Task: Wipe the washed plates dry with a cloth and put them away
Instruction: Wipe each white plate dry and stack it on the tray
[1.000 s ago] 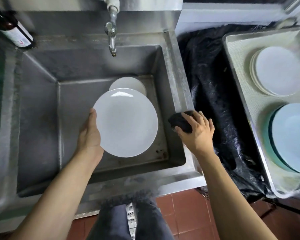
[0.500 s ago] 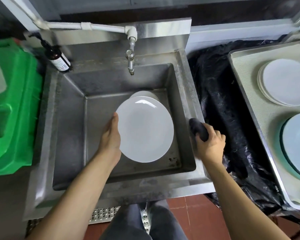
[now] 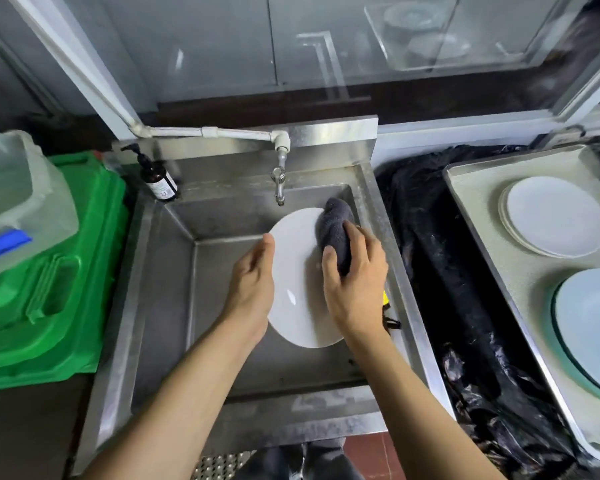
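Plate [image 3: 297, 292] beneath tap [image 3: 278, 188], over sink [image 3: 160, 306]

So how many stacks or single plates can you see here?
3: a white plate held over the sink, a white stack and a pale blue stack on the tray. The held plate may hide more.

Bare forearms, no sleeves; dark trousers [image 3: 312, 459] below.
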The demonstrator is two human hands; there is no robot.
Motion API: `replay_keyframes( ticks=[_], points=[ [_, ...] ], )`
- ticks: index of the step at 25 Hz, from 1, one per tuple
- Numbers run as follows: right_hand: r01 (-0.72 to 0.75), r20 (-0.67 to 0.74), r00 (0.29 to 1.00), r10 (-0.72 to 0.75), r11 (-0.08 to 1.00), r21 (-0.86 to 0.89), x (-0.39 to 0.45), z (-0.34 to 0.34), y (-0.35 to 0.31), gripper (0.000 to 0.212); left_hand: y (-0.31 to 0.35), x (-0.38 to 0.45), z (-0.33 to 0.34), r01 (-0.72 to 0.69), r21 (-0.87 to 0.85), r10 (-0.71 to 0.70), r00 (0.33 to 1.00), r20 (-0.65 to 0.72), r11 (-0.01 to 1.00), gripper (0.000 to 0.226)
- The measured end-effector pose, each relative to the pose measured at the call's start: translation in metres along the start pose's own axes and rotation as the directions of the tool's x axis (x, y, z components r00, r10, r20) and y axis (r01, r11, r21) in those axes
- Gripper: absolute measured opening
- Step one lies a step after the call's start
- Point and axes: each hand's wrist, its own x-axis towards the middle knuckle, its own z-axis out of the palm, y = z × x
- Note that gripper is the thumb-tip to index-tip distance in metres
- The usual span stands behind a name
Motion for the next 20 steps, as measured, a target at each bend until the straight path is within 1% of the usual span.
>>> replay_keyframes(
  ticks=[2,4,6,8,9,10,12,13,14,15,17,18,19,20],
  points=[
    [0.05,0.032,0.998,-0.051,0.998,0.024,0.0,0.002,-0.008,0.049,0.006,0.003,-0.002,-0.029,-0.003,0.029,0.999,0.026,1.0,0.026],
    [0.097,0.045,0.994,-0.102,0.99,0.105,-0.002,0.006,-0.023,0.046,0.013,0.003,-0.001,-0.055,0.006,0.055,0.998,0.037,0.998,0.028],
    [0.225,0.067,0.969,-0.237,0.963,0.146,-0.012,0.013,-0.042,0.044,0.02,0.004,-0.001,-0.061,0.02,0.06,0.998,0.036,0.998,0.035],
    [0.346,0.077,0.931,-0.356,0.931,0.119,-0.015,0.014,-0.048,0.044,0.026,0.005,-0.006,-0.06,0.001,0.06,0.998,0.02,0.998,0.038],
    [0.356,0.068,0.93,-0.362,0.93,0.09,-0.009,0.011,-0.045,0.043,0.027,0.005,-0.009,-0.076,-0.015,0.076,0.997,0.016,0.997,0.037],
    [0.314,0.045,0.948,-0.316,0.948,0.057,0.0,0.008,-0.04,0.041,0.027,0.005,-0.013,-0.092,-0.024,0.093,0.995,0.024,0.995,0.036],
    [0.128,-0.024,0.991,-0.128,0.992,0.021,0.019,0.002,-0.033,0.038,0.026,0.002,-0.017,-0.11,-0.024,0.111,0.993,0.048,0.994,0.034],
    [0.065,-0.04,0.997,-0.064,0.998,0.027,0.022,0.004,-0.034,0.036,0.027,0.001,-0.016,-0.12,-0.019,0.12,0.992,0.041,0.993,0.033],
    [0.066,-0.038,0.997,-0.065,0.997,0.039,0.019,0.007,-0.04,0.034,0.029,0.002,-0.014,-0.124,-0.018,0.124,0.992,0.023,0.992,0.033],
    [0.122,-0.019,0.992,-0.121,0.991,0.054,0.01,0.012,-0.049,0.033,0.033,0.002,-0.012,-0.117,-0.022,0.117,0.993,0.005,0.993,0.033],
    [0.272,0.035,0.961,-0.275,0.958,0.089,-0.016,0.021,-0.064,0.037,0.038,0.005,-0.01,-0.098,-0.017,0.098,0.995,-0.019,0.995,0.037],
    [0.312,0.052,0.947,-0.318,0.945,0.095,-0.02,0.021,-0.064,0.039,0.038,0.006,-0.013,-0.092,-0.016,0.092,0.996,-0.023,0.996,0.038],
    [0.313,0.055,0.946,-0.318,0.946,0.088,-0.014,0.019,-0.06,0.04,0.037,0.006,-0.015,-0.087,-0.023,0.087,0.996,-0.022,0.996,0.035],
    [0.263,0.043,0.963,-0.266,0.963,0.065,-0.005,0.016,-0.054,0.039,0.035,0.006,-0.018,-0.087,-0.033,0.086,0.996,-0.021,0.996,0.032]
  ],
)
